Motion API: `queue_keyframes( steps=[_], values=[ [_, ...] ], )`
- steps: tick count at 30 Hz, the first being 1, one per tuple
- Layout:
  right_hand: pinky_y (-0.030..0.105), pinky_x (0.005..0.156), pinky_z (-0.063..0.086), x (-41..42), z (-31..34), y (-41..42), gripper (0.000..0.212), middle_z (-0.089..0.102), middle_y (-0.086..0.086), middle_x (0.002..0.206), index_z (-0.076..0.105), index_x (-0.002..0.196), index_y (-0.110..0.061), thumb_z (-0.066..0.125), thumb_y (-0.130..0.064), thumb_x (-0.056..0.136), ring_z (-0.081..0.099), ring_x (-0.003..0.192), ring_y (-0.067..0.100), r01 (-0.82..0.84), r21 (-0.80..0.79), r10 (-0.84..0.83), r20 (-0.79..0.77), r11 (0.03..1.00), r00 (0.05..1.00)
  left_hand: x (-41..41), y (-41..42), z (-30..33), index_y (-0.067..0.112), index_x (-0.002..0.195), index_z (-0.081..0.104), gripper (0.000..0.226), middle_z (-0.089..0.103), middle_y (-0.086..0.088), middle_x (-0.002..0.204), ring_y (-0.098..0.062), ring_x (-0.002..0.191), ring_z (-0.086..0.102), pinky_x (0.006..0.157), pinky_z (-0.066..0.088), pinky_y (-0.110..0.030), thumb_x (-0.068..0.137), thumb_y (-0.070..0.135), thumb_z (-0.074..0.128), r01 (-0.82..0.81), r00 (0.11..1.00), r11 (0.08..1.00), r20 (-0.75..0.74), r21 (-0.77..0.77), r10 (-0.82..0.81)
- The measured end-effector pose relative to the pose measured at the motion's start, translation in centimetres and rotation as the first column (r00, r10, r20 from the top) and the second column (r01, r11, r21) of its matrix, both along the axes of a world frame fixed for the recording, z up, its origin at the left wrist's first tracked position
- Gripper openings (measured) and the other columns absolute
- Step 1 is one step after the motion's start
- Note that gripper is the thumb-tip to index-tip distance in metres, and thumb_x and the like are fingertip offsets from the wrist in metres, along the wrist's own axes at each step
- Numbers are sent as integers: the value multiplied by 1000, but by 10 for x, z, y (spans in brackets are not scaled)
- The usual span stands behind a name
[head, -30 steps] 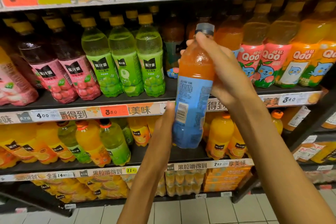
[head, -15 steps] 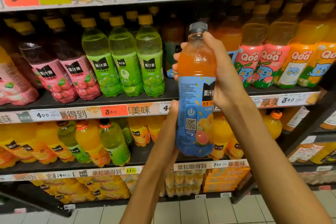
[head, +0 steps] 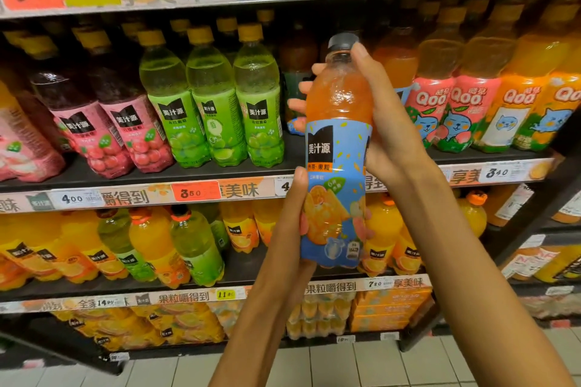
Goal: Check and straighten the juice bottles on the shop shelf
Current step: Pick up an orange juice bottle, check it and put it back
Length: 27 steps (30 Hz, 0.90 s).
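The orange juice bottle with the blue label [head: 336, 148] is off the shelf, held upright in front of the middle shelf [head: 220, 174], its long axis nearly vertical and its grey cap [head: 342, 41] at the top. The front of the label faces the camera.

The right hand [head: 390, 122] wraps the upper body and shoulder of the bottle from the right, thumb up against the cap, its fingers [head: 301, 104] curling round the far side and showing at the bottle's left edge. The left hand [head: 292, 229] grips the lower body from the left and below, thumb lying up the near left side, fingertips just visible on the right of the label. Both hands are closed round the bottle.

The likely home is the gap behind and slightly left of the bottle, between the green grape bottles [head: 213, 110] on the left and the Qoo bottles [head: 446, 110] on the right, where a dark-topped bottle stands further back. So the coming move is probably a push away and a little up over the shelf lip, keeping the bottle upright and the label forward. The right hand, higher and nearer the gap, seems best placed to carry it in.
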State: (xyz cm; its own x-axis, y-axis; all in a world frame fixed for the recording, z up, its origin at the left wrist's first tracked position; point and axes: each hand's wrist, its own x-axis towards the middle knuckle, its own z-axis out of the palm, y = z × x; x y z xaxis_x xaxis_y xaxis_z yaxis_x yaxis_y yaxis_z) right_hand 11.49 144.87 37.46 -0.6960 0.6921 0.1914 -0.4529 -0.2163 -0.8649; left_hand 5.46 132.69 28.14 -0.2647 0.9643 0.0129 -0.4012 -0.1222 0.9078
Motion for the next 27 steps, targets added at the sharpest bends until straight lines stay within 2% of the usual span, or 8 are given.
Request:
queue_keyframes(
  steps=[4, 8, 12, 15, 17, 19, 22, 27],
  values=[
    [40, 79, 57, -2, 0, 1, 31, 71, 10, 87, 64, 100, -7, 51, -35, 94, 69, 77, 23, 39, 23, -39, 2, 999, 999, 1, -1, 4, 19, 114, 70, 62, 73, -12, 103, -25, 88, 71, 87, 56, -45, 84, 62, 36, 32, 999, 999, -31, -17, -32],
    [36, 77, 55, 2, 3, 0, 25, 67, 14, 92, 65, 96, -9, 55, -32, 95, 66, 84, 26, 142, 117, -145, 22, 983, 989, -3, 2, 12, 8, 115, 63, 67, 72, -15, 104, -30, 96, 69, 92, 52, -50, 82, 63, 42, -193, 947, 981, -264, -7, 184],
    [27, 67, 51, 5, 6, -8, 17, 62, 5, 82, 59, 95, -11, 58, -28, 95, 60, 73, 14, 230, 253, -241, 14, 940, 970, 1, 10, 9, 17, 110, 56, 53, 68, 8, 74, -9, 61, 61, 60, 56, -27, 70, 51, 60, -233, 871, 960, -406, 157, 278],
    [23, 67, 53, 7, 9, -11, 16, 66, -3, 76, 62, 93, -13, 58, -28, 95, 63, 71, 7, 193, 305, -214, 35, 933, 976, 4, 13, 3, 12, 111, 54, 51, 66, 11, 70, -5, 57, 58, 52, 47, -22, 69, 35, 74, -223, 854, 956, -435, 193, 287],
    [25, 72, 54, 11, 12, -12, 18, 69, -2, 81, 63, 97, -12, 55, -28, 94, 65, 77, 9, 154, 316, -162, 1, 936, 987, 0, 13, 1, 11, 104, 54, 31, 63, 12, 61, -3, 48, 52, 46, 42, -17, 78, 17, 71, -180, 876, 955, -404, 235, 265],
    [38, 83, 54, 14, 12, -12, 24, 68, 2, 91, 63, 102, -11, 53, -28, 90, 64, 88, 15, 137, 338, -133, -33, 931, 991, -4, 11, 2, 16, 101, 55, 23, 61, 11, 59, -1, 46, 50, 44, 41, -15, 81, 10, 66, -147, 889, 955, -388, 258, 242],
    [53, 93, 49, 14, 8, -14, 29, 68, 7, 99, 61, 107, -11, 48, -30, 90, 64, 100, 29, 75, 343, -58, -59, 936, 997, -8, 10, 3, 20, 105, 57, 29, 69, 13, 77, 0, 64, 61, 56, 49, -16, 79, 11, 67, -118, 871, 955, -435, 271, 231],
    [44, 81, 53, 17, 4, -22, 24, 69, 3, 96, 60, 105, -15, 55, -25, 84, 65, 92, 29, 85, 516, -7, -152, 852, 988, -9, 15, 0, 20, 128, 49, 58, 61, -2, 124, -13, 111, 62, 85, 53, -30, 76, 19, 76, -161, 830, 951, -485, 265, 275]
  ],
)
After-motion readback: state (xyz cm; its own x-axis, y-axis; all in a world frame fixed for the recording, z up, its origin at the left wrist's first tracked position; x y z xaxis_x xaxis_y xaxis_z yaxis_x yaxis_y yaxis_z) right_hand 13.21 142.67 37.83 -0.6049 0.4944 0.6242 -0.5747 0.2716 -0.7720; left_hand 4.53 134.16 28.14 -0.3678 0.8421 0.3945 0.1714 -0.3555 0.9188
